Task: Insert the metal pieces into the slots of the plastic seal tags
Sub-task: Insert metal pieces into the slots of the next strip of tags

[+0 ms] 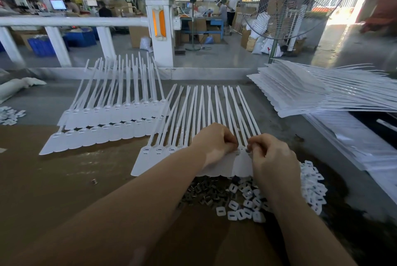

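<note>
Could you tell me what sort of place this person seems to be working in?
Most likely a factory or assembly workshop. Rows of white seal tags lie on the workbench, with a heap of metal pieces near the hands. Behind stand a large pedestal fan and other workers at a blue bench.

A white strip of joined plastic seal tags (150, 163) lies flat on the tabletop (64, 180), tails fanned away and slots facing up. Just nearer lies a heap of small dark metal pieces (206, 192), beside loose white plastic caps (247, 210).
</note>
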### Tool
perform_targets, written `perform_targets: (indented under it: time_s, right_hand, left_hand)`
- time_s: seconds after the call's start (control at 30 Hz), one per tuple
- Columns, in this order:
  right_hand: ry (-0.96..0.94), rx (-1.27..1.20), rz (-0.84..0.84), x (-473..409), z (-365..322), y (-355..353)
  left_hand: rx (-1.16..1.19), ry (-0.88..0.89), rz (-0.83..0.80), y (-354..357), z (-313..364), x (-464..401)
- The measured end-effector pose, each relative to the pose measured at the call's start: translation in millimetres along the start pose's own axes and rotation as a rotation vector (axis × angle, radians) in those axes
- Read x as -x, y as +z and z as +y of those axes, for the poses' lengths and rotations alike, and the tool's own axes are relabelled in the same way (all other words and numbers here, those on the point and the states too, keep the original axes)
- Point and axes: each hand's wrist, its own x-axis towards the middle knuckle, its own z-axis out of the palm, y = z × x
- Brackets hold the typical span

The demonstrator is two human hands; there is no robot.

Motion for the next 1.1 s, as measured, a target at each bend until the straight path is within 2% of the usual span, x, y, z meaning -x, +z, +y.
perform_targets:
  time_s: [0.33, 0.77, 1.1]
  right_hand:
    - [0.000, -0.006, -0.004, 0.6, 0.5, 0.3]
    - [-0.010, -0.002, 0.016, 0.0, 2.0, 2.0]
    - [-0.012, -0.010, 0.025, 0.8, 1.3, 0.6]
  left_hand:
    - [-0.029, -0.011, 0.026, 4.7, -3.1, 0.4]
    - [0.123, -0.108, 0.025, 5.4, -6.0, -4.2]
    - [0.075, -0.128, 0.006, 4.9, -0.2, -3.0]
